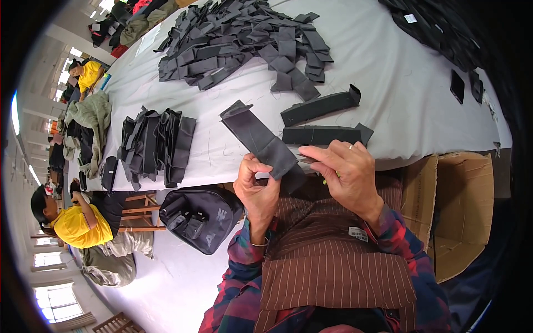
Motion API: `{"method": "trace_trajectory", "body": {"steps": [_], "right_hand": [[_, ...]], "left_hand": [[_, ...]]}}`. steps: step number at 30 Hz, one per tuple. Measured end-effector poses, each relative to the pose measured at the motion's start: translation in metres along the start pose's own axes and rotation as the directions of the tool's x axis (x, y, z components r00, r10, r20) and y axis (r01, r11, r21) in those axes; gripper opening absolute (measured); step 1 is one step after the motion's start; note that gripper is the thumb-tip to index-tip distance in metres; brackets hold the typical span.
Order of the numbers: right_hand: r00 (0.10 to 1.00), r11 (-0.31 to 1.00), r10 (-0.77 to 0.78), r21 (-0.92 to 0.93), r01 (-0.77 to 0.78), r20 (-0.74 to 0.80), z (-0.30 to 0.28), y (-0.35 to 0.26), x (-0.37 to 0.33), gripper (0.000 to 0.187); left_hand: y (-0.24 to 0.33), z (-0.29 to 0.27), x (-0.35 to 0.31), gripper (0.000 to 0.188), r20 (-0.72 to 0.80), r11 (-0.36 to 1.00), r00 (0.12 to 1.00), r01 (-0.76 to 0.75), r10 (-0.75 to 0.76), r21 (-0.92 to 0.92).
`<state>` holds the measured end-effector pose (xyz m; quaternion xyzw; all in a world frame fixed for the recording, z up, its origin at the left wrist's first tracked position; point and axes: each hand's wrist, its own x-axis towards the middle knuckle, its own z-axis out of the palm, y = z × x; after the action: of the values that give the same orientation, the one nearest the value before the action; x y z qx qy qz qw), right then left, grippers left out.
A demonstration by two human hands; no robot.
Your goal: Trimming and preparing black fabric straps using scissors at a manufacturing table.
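Note:
A dark grey fabric strip (260,136) slants over the table's front edge, folded at its far end. My left hand (258,186) is closed on its near part, thumb against the cloth. My right hand (347,172), a ring on one finger, is closed in a pinch beside the strip's right edge. Something small and dark shows at its fingertips, with a bit of yellow-green under the palm; I cannot make out what it is. Two more folded dark strips, one (322,135) close to my right hand and another (321,107) behind it, lie on the white-covered table (388,100).
A big heap of dark strips (239,44) covers the far table; a neater stack (158,144) lies left. A black phone (457,86) and black fabric (433,28) are at right. An open cardboard box (461,222) stands right, a black bag (202,216) left. People in yellow sit at left.

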<state>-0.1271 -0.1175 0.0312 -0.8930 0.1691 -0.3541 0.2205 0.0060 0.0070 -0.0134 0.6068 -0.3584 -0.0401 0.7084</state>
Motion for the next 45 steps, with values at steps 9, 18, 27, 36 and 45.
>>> {"method": "trace_trajectory", "body": {"steps": [9, 18, 27, 36, 45], "right_hand": [[0.995, 0.999, 0.045, 0.014, -0.046, 0.091, 0.010, 0.001, -0.008, 0.031], [0.898, 0.499, 0.391, 0.774, -0.391, 0.202, 0.005, 0.008, -0.004, 0.023], [0.973, 0.804, 0.214, 0.550, -0.228, 0.091, 0.001, 0.007, 0.000, 0.026], [0.996, 0.899, 0.083, 0.430, -0.084, 0.020, 0.009, 0.004, 0.011, 0.023], [1.000, 0.944, -0.014, 0.330, 0.022, -0.025, 0.012, 0.006, 0.015, 0.020]], "left_hand": [[0.004, 0.009, -0.006, 0.024, 0.060, 0.994, 0.998, 0.038, -0.032, -0.101], [0.019, 0.005, 0.002, 0.016, 0.193, 0.764, 0.855, 0.517, -0.481, -0.387], [0.027, 0.005, 0.009, 0.021, 0.194, 0.628, 0.771, 0.614, -0.606, -0.478], [0.013, 0.002, 0.004, 0.029, 0.374, 0.356, 0.663, 0.699, -0.649, -0.621], [-0.005, -0.002, -0.003, 0.031, 0.545, 0.180, 0.644, 0.719, -0.538, -0.672]]}}
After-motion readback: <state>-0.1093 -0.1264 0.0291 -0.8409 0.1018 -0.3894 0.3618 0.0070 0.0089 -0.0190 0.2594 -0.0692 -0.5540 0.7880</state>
